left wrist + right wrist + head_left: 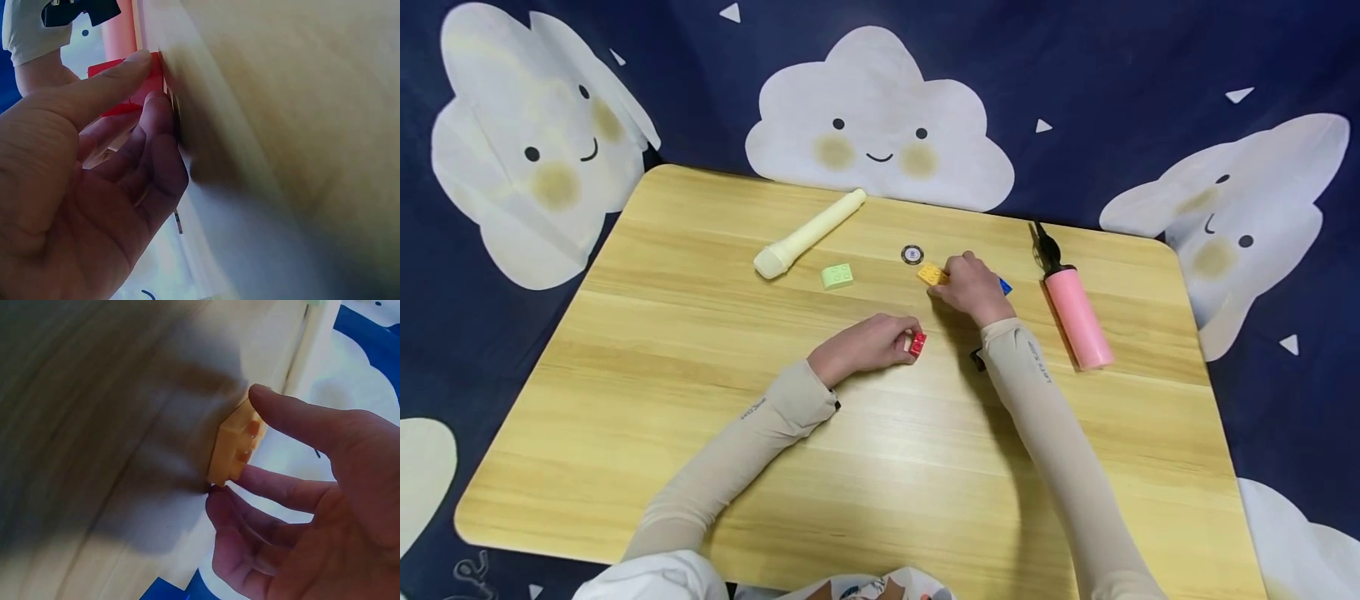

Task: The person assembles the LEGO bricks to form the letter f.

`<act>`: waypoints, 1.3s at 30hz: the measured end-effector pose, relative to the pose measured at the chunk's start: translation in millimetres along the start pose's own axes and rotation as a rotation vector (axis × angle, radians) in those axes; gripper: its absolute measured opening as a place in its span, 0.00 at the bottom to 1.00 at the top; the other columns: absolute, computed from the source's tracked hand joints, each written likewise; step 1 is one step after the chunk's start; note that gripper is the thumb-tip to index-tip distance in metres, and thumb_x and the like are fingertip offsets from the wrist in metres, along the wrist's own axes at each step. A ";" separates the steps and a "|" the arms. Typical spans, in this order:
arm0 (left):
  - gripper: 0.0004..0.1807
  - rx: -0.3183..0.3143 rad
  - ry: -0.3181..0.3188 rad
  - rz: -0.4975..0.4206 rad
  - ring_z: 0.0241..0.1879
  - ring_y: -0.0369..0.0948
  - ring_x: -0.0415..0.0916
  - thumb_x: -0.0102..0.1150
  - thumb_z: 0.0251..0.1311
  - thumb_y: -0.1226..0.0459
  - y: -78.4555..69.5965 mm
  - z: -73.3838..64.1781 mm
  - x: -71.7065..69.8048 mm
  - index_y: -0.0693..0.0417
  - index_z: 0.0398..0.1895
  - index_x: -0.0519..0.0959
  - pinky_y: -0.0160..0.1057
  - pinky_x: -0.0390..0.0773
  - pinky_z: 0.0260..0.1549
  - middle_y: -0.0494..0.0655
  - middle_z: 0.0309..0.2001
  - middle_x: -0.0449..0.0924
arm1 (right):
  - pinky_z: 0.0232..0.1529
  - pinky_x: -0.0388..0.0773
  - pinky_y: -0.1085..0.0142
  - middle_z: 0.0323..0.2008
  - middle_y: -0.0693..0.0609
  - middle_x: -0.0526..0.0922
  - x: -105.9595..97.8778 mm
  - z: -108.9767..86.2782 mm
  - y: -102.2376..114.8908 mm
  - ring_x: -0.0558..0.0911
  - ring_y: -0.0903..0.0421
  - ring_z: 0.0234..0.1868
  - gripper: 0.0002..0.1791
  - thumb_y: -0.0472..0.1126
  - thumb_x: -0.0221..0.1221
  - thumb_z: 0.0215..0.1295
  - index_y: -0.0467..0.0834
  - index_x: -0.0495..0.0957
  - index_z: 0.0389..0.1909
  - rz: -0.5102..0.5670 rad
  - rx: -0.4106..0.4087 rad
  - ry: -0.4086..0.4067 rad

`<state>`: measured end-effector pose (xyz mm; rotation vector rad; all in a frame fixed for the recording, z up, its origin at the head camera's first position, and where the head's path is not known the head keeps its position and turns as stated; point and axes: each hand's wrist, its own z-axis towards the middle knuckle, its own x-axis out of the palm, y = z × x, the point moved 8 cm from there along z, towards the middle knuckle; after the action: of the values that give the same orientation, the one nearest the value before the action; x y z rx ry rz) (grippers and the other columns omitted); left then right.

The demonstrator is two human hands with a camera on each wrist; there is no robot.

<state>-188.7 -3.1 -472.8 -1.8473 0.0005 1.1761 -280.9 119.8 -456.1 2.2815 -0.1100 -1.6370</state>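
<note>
My left hand point(868, 343) pinches a small red toy brick point(918, 344) between thumb and fingers, just over the middle of the table. In the left wrist view the thumb lies across the red brick point(147, 84). Farther back, my right hand point(973, 287) has its thumb and fingers on opposite ends of a yellow toy brick point(931, 273). The right wrist view shows the yellow brick point(234, 444) gripped close to the tabletop, studs facing the palm. A blue brick point(1005, 286) is partly hidden behind the right hand.
A light green brick point(837, 276) and a pale yellow microphone-shaped object point(812, 235) lie to the back left. Behind the yellow brick is a round black-and-white disc point(912, 254). A pink hand pump point(1078, 318) with a black end lies right of the right arm.
</note>
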 end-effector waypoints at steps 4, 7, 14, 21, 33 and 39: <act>0.14 -0.010 -0.001 0.008 0.28 0.35 0.72 0.69 0.62 0.61 -0.1 1.6 1.8 0.52 0.49 0.80 0.33 0.72 0.30 0.41 0.28 0.76 | 0.42 0.72 0.53 0.40 0.43 0.72 0.3 -0.1 -6.5 0.71 0.47 0.40 0.18 0.50 0.67 0.63 0.38 0.80 0.41 0.016 0.005 -0.007; 0.15 -0.012 0.000 0.012 0.27 0.36 0.72 0.69 0.61 0.60 -0.2 2.4 2.6 0.51 0.49 0.80 0.33 0.72 0.29 0.41 0.28 0.76 | 0.41 0.71 0.53 0.40 0.43 0.72 -0.4 -2.3 -9.4 0.70 0.47 0.39 0.16 0.48 0.67 0.63 0.38 0.80 0.38 0.018 0.002 -0.002; 0.16 -0.026 0.016 -0.006 0.27 0.35 0.72 0.71 0.60 0.60 0.9 4.3 2.1 0.51 0.49 0.81 0.33 0.71 0.29 0.41 0.27 0.76 | 0.43 0.72 0.54 0.43 0.42 0.80 -8.6 -18.9 -8.7 0.74 0.47 0.40 0.15 0.44 0.66 0.63 0.37 0.81 0.43 0.055 -0.042 0.048; 0.17 -0.055 0.023 -0.038 0.27 0.35 0.72 0.71 0.58 0.61 4.5 5.7 -1.8 0.54 0.49 0.81 0.33 0.72 0.30 0.41 0.27 0.77 | 0.53 0.75 0.50 0.51 0.39 0.82 -20.8 -50.7 8.5 0.80 0.44 0.49 0.22 0.42 0.67 0.64 0.35 0.79 0.55 0.085 -0.137 0.058; 0.10 -0.063 -0.022 -0.088 0.23 0.34 0.70 0.72 0.55 0.63 11.0 6.5 -5.8 0.53 0.36 0.79 0.33 0.69 0.27 0.41 0.23 0.76 | 0.46 0.78 0.54 0.45 0.41 0.83 -25.0 -90.9 36.2 0.80 0.47 0.42 0.19 0.38 0.69 0.61 0.34 0.81 0.52 0.115 -0.267 0.040; 0.13 -0.070 -0.024 -0.105 0.23 0.36 0.70 0.75 0.54 0.61 10.9 7.3 -7.6 0.52 0.32 0.77 0.33 0.69 0.26 0.42 0.23 0.76 | 0.41 0.77 0.56 0.41 0.44 0.82 -14.1 -97.8 41.8 0.78 0.50 0.38 0.16 0.37 0.69 0.60 0.35 0.82 0.48 0.103 -0.289 0.042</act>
<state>-202.8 -7.8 -475.8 -1.8704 -0.1513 1.1378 -189.0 105.4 -402.5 2.0552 0.0189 -1.4484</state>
